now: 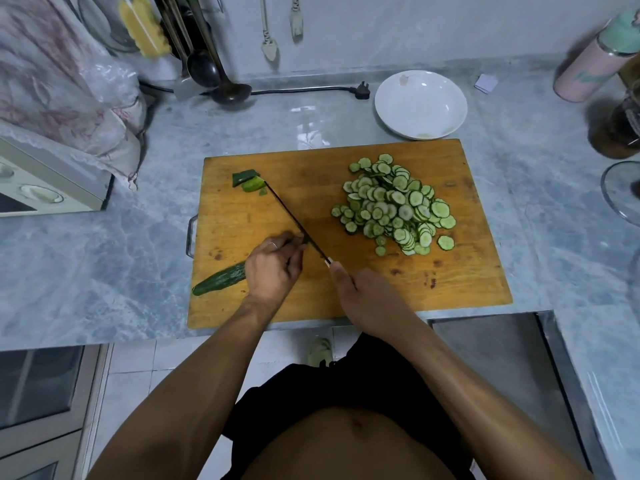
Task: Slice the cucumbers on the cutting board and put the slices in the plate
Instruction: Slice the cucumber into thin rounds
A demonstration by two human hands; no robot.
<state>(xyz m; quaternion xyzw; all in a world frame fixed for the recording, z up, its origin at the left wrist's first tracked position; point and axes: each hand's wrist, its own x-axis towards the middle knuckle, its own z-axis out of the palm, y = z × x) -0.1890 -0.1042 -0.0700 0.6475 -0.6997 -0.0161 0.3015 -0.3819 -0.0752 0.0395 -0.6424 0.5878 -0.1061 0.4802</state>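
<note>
Head view: the cutting board overhangs the near edge of the marble bench at frame centre, the left hand gripping a cucumber that juts past the board's left edge, the right hand clenched on the knife handle. Bare board lies between the blade and the slices heaped at right. The empty white plate sits just beyond the board's far edge, a power plug beside it near the wall.

wooden cutting board, glossy plate, marble counter

No readable text

Pink bottle at the counter's right carries a teal mark, too blurred to read; small white card beside it looks blank; no other labels or numbers legible
</note>
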